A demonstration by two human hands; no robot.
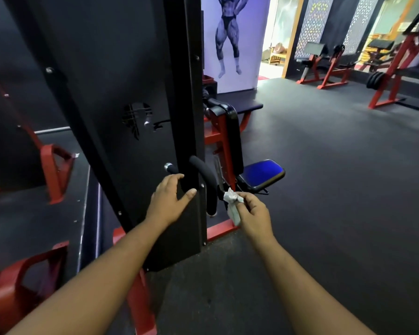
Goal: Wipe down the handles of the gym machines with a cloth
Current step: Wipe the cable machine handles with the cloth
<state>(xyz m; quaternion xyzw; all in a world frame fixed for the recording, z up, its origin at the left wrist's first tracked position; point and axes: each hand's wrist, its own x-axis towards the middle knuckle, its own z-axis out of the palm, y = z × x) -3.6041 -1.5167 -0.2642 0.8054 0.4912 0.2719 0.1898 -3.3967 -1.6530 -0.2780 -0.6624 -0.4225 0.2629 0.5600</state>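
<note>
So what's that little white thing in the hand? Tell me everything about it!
It's the cloth, a small, crumpled rag, white with a pale greenish tint, soft and thin by the look of it. The right hand pinches it between thumb and fingers: one bunched end pokes up above the fingertips and the other end hangs down below the hand. It sits just right of the black padded handle on the gym machine; whether it touches the handle can't be told. The left hand isn't touching it.

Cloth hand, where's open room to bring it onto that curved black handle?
Room lies right of the curved black handle, toward the blue seat, where the right hand pinches the cloth. Left is crowded: black panel, left hand.
</note>
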